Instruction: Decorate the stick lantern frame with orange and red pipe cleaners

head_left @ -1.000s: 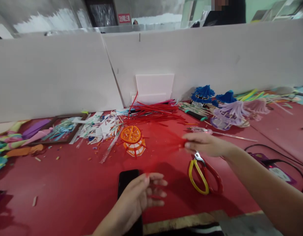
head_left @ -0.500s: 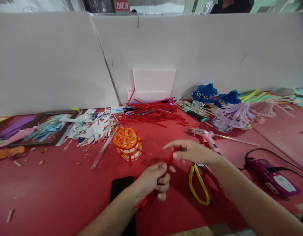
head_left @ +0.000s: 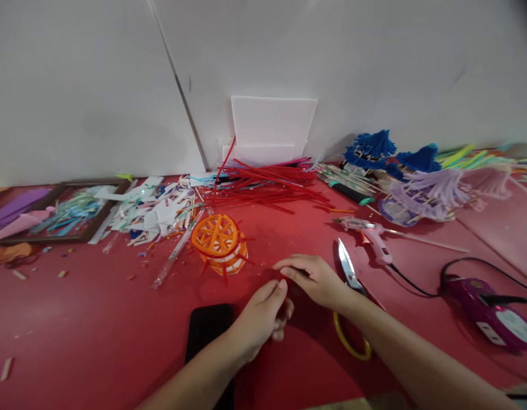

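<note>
My left hand is closed, thumb against its curled fingers, around red pipe cleaners that barely stand out from the red table. Close beside it, my right hand pinches thumb and forefinger at the end of the same red strip, mostly hidden by the fingers. Beyond my hands stands an orange and white wheel-topped frame with red pieces sticking out of its side. Scissors with yellow handles lie partly under my right forearm. A black phone lies partly beneath my left forearm.
Red pipe cleaners are heaped against the white partition. At the right lie a pink glue gun, a purple power box, and blue and lilac fringed pieces. Paper scraps and a brown frame are at left.
My hands have drawn closer together, the right one moving down over the left. The red strip between them is now nearly hidden. The view has tilted down, and the scissor blades now show.
</note>
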A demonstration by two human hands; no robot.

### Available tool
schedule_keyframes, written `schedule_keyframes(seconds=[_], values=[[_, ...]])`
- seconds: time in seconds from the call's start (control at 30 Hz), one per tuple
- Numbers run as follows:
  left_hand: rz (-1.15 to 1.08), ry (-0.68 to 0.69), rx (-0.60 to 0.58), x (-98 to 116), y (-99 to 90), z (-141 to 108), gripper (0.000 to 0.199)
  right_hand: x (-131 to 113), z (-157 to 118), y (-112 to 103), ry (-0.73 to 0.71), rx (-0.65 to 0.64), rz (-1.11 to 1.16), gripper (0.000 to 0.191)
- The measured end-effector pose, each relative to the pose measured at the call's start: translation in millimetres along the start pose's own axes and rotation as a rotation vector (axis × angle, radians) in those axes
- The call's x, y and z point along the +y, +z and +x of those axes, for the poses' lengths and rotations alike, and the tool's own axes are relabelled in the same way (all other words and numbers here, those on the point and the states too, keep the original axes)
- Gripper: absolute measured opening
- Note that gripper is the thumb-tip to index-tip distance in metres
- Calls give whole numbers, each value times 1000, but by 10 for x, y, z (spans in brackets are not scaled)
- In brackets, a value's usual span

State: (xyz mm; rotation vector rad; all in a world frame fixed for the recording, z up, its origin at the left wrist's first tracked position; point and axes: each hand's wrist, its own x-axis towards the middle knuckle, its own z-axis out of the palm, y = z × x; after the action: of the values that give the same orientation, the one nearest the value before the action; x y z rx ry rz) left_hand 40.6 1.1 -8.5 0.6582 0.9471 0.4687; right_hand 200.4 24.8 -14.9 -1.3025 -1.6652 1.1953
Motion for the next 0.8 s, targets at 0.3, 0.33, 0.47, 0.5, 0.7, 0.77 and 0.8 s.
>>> schedule_keyframes(seconds=[0.3, 0.33, 0.47, 0.5, 0.7, 0.77, 0.8], values=[[-39, 152, 4, 46, -7, 23, 43, -18, 5, -59, 114, -75, 252, 28], [-30, 160, -1, 48, -5, 23, 42, -33, 2, -64, 117, -72, 253, 29], [19, 182, -10, 24, -1, 32, 41, -71, -23, -48, 136, -33, 277, 30], [32, 185, -6, 16, -1, 36, 41, -76, -30, -41, 143, -23, 280, 30], [69, 188, 10, 8, -14, 69, 36, -77, -52, -43, 179, 49, 253, 26], [66, 182, 12, 14, -14, 72, 34, -63, -50, -49, 192, 77, 245, 24], [67, 179, 12, 16, -11, 69, 33, -53, -48, -49, 197, 85, 245, 23]])
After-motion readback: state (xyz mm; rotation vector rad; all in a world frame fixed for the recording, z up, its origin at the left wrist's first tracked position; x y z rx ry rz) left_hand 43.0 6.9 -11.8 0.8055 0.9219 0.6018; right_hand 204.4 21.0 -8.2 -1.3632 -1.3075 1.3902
